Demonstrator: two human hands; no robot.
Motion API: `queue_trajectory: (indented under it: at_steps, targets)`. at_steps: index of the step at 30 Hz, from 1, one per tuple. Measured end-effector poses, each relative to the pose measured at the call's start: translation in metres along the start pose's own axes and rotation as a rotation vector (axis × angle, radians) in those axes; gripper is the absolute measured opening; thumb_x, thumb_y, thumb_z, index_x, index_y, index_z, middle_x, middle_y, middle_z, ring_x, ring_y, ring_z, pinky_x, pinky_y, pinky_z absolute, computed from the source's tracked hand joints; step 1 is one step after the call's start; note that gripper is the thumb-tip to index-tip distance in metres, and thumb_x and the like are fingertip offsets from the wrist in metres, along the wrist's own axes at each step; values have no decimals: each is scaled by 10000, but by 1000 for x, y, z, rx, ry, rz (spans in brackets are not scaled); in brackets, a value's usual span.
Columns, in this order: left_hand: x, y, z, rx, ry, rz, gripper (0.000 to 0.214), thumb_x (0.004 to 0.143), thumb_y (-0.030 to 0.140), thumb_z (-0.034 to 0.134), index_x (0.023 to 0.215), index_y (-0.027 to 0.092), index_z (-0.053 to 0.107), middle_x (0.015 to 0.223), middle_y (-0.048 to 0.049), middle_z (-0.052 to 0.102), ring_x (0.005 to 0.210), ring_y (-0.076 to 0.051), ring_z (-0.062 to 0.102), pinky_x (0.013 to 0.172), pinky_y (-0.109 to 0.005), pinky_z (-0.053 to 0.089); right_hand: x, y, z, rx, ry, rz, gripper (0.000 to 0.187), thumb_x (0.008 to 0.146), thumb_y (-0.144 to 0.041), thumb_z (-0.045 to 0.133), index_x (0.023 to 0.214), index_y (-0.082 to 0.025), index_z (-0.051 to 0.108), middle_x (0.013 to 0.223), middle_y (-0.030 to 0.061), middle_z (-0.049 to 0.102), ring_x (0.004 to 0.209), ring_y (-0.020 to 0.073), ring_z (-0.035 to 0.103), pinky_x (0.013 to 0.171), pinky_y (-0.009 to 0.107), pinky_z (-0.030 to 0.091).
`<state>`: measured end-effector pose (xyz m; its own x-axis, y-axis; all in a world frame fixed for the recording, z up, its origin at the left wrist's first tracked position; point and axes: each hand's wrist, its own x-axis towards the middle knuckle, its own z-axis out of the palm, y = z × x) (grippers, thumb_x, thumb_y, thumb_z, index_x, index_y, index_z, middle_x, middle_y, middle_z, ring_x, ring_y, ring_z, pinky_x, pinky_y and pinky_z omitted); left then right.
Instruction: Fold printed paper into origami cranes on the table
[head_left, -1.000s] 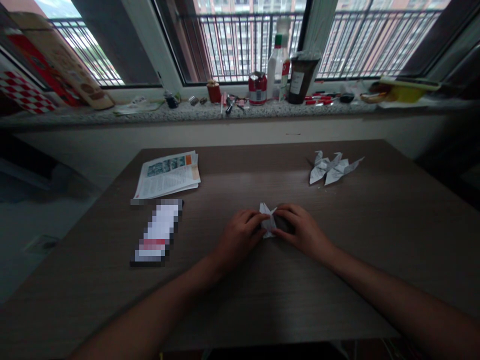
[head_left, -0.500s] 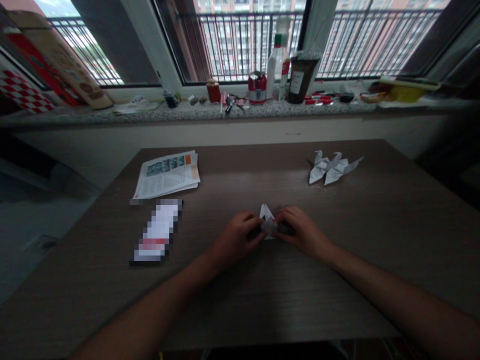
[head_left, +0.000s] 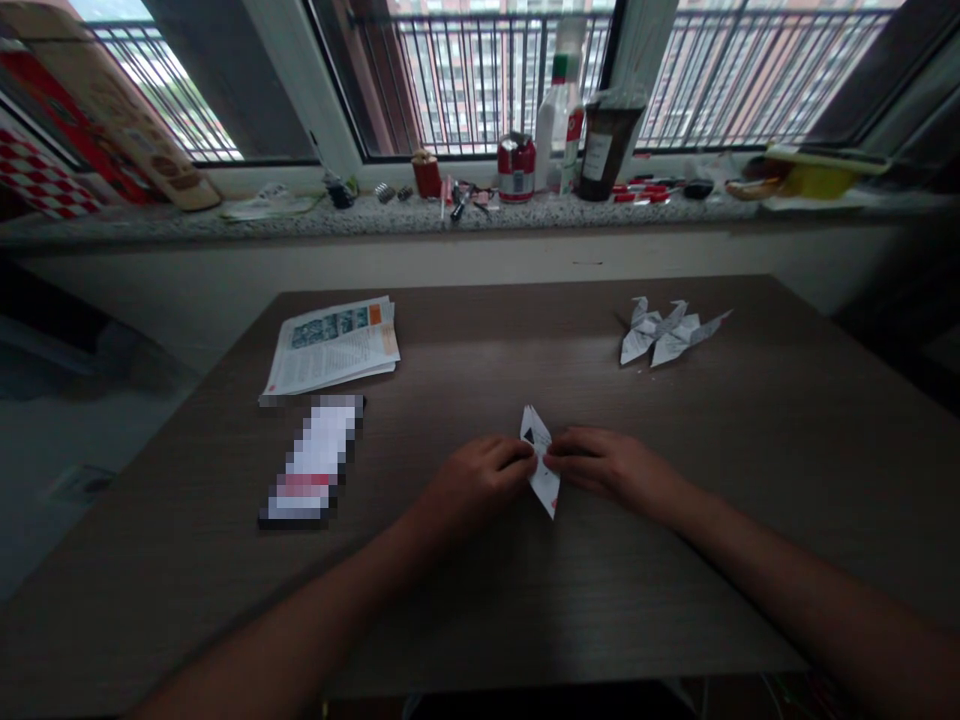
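A narrow diamond-shaped piece of folded paper (head_left: 546, 488), printed with text and a small dark patch, lies on the table between my hands. My left hand (head_left: 484, 476) pinches its left edge near the middle, fingertips closed on it. From the other side my right hand (head_left: 611, 463) presses its right edge, the fingers held together and the tips on the paper. Its upper and lower points stick out past my fingers. Two folded paper cranes (head_left: 664, 332) made of printed paper rest side by side at the far right of the table.
Printed sheets (head_left: 334, 348) lie in a stack at the table's far left, with a phone (head_left: 315, 460) with a blurred screen below them. On the granite sill (head_left: 300, 226) stand a red can (head_left: 516, 168), a clear bottle (head_left: 551, 125), a dark cup (head_left: 602, 150) and small items.
The folded paper was a compact shape with a flap raised between my fingers; now it is flat and longer, its lower point stretched toward me. My right hand's fingers have straightened.
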<state>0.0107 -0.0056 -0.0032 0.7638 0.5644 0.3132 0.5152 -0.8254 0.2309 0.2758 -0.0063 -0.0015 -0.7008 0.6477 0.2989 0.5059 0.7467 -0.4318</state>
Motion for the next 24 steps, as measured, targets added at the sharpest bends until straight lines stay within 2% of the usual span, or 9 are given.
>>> queue_trajectory:
  at_steps: [4, 9, 13, 17, 21, 24]
  targets:
    - [-3, 7, -5, 15, -45, 44, 263, 1024, 178, 569, 1264, 136, 670, 1284, -126, 688, 1175, -287, 648, 977, -444, 578, -2, -2, -3, -15, -46, -17, 307, 1074, -300, 519, 1305, -320, 719, 1259, 67, 728, 1163, 244, 683, 984, 436, 584]
    - [-7, 12, -14, -53, -104, -30, 392, 995, 223, 596, 1385, 187, 620, 1394, -129, 620, 1291, -301, 579, 1072, -487, 529, -7, -1, -7, -12, -99, -23, 348, 1051, -241, 543, 1364, -294, 685, 1351, 101, 677, 1248, 261, 637, 1008, 457, 573]
    - [-8, 10, -15, -59, -111, -82, 389, 1012, 298, 607, 1390, 211, 627, 1398, -139, 603, 1276, -315, 581, 1054, -509, 534, -9, 5, -7, -26, -111, -53, 417, 1030, -208, 571, 1437, -274, 622, 1442, 101, 629, 1337, 258, 581, 1077, 471, 530]
    - [-5, 10, -15, -31, -64, -72, 395, 1049, 415, 572, 1376, 203, 635, 1364, -144, 622, 1208, -312, 615, 1015, -502, 544, -9, 4, -3, -115, -76, -54, 392, 1026, -242, 598, 1413, -290, 645, 1352, 81, 689, 1256, 270, 623, 1055, 493, 528]
    - [-2, 14, -18, -30, -77, -14, 484, 1019, 525, 595, 1388, 212, 609, 1327, -128, 648, 1185, -314, 619, 1010, -492, 529, -8, -4, 1, -220, -34, -25, 377, 1025, -274, 610, 1400, -277, 657, 1205, 111, 716, 1110, 290, 650, 934, 493, 555]
    - [-1, 14, -17, 30, -81, -41, 451, 982, 507, 662, 1304, 192, 634, 1296, -122, 659, 1178, -322, 617, 1034, -502, 501, -7, -7, 1, -184, -35, -50, 346, 1035, -293, 598, 1371, -249, 673, 1137, 113, 716, 1058, 278, 644, 902, 462, 552]
